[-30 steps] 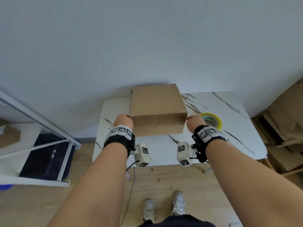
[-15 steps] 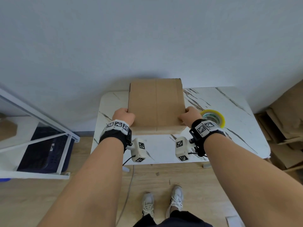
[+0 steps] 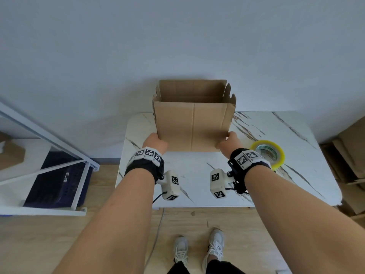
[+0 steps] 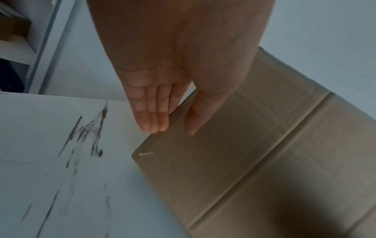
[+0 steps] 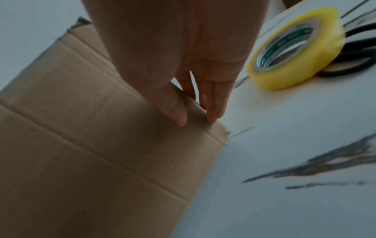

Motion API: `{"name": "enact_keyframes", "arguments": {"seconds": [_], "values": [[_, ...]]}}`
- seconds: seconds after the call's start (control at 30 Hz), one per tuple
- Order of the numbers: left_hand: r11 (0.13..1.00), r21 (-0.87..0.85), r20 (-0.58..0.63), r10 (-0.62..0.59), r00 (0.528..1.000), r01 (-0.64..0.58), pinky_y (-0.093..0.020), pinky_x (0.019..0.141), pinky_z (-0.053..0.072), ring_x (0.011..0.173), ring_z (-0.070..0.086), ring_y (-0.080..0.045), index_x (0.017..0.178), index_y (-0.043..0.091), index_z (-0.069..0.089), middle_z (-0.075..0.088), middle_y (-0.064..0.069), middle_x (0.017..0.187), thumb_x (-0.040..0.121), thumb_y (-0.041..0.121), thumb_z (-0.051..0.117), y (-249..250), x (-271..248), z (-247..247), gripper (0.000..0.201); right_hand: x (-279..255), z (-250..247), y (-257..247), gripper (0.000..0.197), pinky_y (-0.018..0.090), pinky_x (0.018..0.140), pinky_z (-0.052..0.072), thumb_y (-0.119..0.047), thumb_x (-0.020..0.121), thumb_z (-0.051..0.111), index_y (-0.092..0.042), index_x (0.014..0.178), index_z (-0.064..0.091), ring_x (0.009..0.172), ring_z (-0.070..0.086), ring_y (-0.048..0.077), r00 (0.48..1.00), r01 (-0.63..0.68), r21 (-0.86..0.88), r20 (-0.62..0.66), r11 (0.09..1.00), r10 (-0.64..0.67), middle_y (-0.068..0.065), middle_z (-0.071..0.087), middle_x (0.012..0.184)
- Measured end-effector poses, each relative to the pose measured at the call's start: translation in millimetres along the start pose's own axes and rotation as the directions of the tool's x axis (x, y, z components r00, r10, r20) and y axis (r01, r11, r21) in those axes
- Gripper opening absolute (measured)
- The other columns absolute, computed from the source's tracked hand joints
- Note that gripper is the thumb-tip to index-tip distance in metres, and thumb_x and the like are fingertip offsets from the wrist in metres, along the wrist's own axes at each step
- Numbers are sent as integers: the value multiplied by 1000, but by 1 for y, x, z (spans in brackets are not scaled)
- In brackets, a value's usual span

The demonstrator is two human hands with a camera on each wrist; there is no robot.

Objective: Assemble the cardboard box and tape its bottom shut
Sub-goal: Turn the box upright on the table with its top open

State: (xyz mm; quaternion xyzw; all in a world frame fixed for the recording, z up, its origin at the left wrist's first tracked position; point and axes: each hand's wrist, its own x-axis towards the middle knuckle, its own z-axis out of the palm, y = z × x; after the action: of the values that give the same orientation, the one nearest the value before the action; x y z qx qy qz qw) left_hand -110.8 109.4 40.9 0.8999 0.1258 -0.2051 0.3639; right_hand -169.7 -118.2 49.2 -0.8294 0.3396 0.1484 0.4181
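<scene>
A brown cardboard box (image 3: 189, 125) is held up over the back of the white marble table (image 3: 197, 184). Its face with the centre seam is turned toward me, and its open end with loose flaps points up and toward the wall. My left hand (image 3: 156, 142) grips the lower left corner. In the left wrist view the left hand (image 4: 174, 131) has its thumb on the seamed face of the box (image 4: 244, 161) and its fingers along the side wall. My right hand (image 3: 227, 141) holds the lower right corner the same way. In the right wrist view the right hand (image 5: 197, 122) pinches the edge of the box (image 5: 91, 136).
A yellow roll of tape (image 3: 280, 155) lies on the table just right of my right wrist, with black-handled scissors (image 5: 356, 53) behind it. A white shelf frame (image 3: 49, 155) stands to the left. Stacked cardboard (image 3: 351, 151) sits at the right.
The box has been turned in both hands. Its seamed face went from on top to facing me, and the open end now shows at the back.
</scene>
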Motion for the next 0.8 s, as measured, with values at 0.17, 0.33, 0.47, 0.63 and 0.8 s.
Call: {"name": "enact_keyframes", "arguments": {"seconds": [0.17,0.33,0.47,0.63,0.8], "values": [[986,-164,-102,-12,995,-5,-38,95,49,114,59,-33,133,10,47,61,-15,125,89,7,51,0,18,-5,45,15,17,-14,54,32,63,41,-4,87,52,-11,135,29,82,57,24,999,-8,205,-40,979,16,16,57,113],[984,-171,-63,44,997,-54,-33,97,44,121,54,-31,141,8,36,53,-15,134,93,2,44,7,25,-13,49,23,20,-35,62,33,80,41,-4,91,51,-13,147,26,109,53,31,1000,17,237,7,971,-19,14,49,135],[994,-74,-37,73,997,-76,-31,94,42,117,53,-33,141,5,33,49,-14,136,94,-2,38,8,22,-12,48,20,15,-35,70,32,90,39,-3,93,49,-16,154,17,128,47,29,998,31,206,39,978,-40,12,40,148],[999,5,-114,-44,993,45,-37,89,44,115,54,-39,135,-2,37,53,-25,129,93,4,41,8,7,-12,43,6,-3,-14,63,33,89,43,-6,94,51,-17,151,27,119,55,30,998,17,217,-57,976,-5,14,49,141],[976,206,15,76,997,-77,-34,94,44,119,53,-36,131,-5,46,53,-22,130,96,6,41,26,-11,8,37,-9,-36,27,45,25,52,41,-4,91,47,-16,134,52,64,53,19,983,4,190,-182,982,32,11,59,92]]}}
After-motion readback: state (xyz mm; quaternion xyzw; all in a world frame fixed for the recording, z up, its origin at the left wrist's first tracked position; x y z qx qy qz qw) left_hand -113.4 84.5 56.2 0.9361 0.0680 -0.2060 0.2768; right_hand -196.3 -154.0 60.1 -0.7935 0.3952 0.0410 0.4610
